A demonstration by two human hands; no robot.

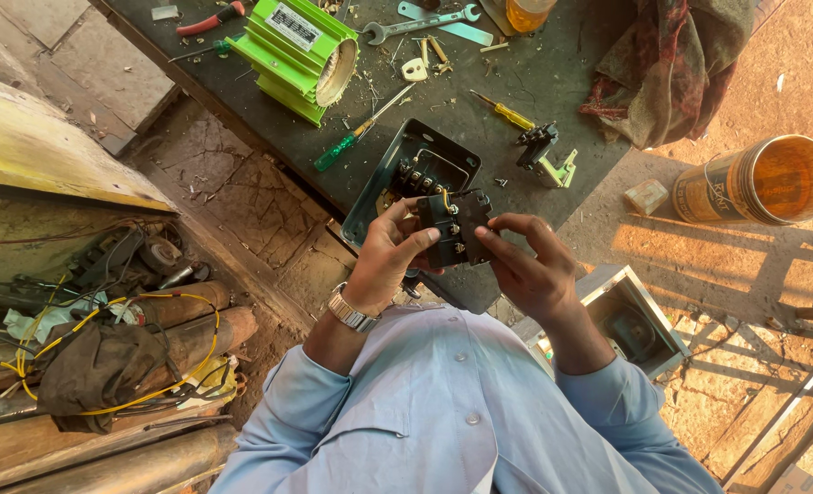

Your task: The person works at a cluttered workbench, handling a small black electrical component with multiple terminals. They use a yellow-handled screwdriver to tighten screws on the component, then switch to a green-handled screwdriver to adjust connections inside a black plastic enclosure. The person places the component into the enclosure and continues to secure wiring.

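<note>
Both hands on the black terminal block (455, 229): left hand (390, 258) grips its left edge, right hand (525, 265) pinches the right side. Block held just above the open dark housing (397, 183) on the surface (534, 73). Green motor casing (298, 53) and green-handled screwdriver (356, 133) lie nearby.

The person wears a pale blue button-up shirt (443, 402) with small round buttons down the front and long sleeves pushed up the forearms. A silver metal-link wristwatch (351, 309) circles the left wrist, at ten o'clock from the shirt's middle. Both hands are bare.
</note>
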